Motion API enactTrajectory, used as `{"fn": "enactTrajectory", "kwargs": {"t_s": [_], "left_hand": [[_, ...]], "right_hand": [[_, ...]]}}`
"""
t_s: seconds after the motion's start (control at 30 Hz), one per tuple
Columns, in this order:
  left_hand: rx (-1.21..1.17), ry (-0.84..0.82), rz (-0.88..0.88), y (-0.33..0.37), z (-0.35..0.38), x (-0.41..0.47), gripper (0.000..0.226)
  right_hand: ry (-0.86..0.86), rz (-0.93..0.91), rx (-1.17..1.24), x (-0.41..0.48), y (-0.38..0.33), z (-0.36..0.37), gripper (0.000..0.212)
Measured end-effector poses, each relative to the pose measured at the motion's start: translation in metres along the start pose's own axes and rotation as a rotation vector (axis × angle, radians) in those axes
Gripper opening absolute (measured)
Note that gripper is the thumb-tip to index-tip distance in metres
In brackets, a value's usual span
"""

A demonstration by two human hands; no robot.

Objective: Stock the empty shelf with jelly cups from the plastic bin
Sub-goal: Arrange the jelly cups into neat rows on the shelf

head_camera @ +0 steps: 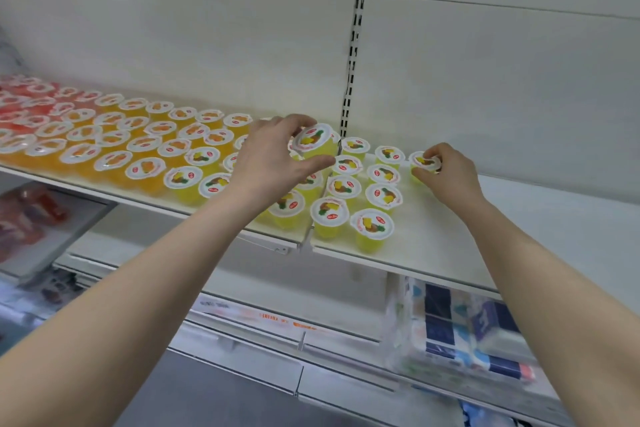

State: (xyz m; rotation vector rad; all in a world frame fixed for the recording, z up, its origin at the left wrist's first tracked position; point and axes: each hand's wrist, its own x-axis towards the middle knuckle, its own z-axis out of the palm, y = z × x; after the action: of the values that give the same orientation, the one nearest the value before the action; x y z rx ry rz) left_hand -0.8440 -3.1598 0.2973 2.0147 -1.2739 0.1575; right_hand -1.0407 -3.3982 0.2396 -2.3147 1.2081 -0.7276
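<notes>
A white shelf (450, 246) against a pale slotted back wall carries rows of red, orange and yellow jelly cups (145, 146); lid print is too small to read. The left hand (273, 159) lifts a yellow cup (315, 142), fingers wrapped around it. The right hand (446, 170) pinches another cup (424, 163) standing beside bare shelf.

Both bare forearms reach far and upward. The left hand (273, 158) is curled in a gripping pose, thumb low; the right hand (446, 170) pinches with bent fingertips.
</notes>
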Motion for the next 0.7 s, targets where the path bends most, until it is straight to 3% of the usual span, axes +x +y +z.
{"fn": "enactTrajectory", "kwargs": {"t_s": [0.17, 0.3, 0.53, 0.7], "left_hand": [[-0.028, -0.032, 0.059, 0.026, 0.018, 0.012, 0.056], [-0.059, -0.109, 0.118, 0.054, 0.040, 0.023, 0.058], [0.124, -0.288, 0.262, 0.094, 0.101, 0.038, 0.055], [0.282, -0.377, 0.316, 0.099, 0.135, 0.039, 0.058]], "right_hand": [[-0.045, -0.068, -0.065, 0.003, 0.009, -0.002, 0.036], [-0.117, -0.192, -0.180, 0.002, 0.019, -0.019, 0.049], [0.087, -0.285, -0.309, -0.009, 0.027, -0.046, 0.054], [0.115, -0.305, -0.348, -0.014, 0.033, -0.054, 0.055]]}}
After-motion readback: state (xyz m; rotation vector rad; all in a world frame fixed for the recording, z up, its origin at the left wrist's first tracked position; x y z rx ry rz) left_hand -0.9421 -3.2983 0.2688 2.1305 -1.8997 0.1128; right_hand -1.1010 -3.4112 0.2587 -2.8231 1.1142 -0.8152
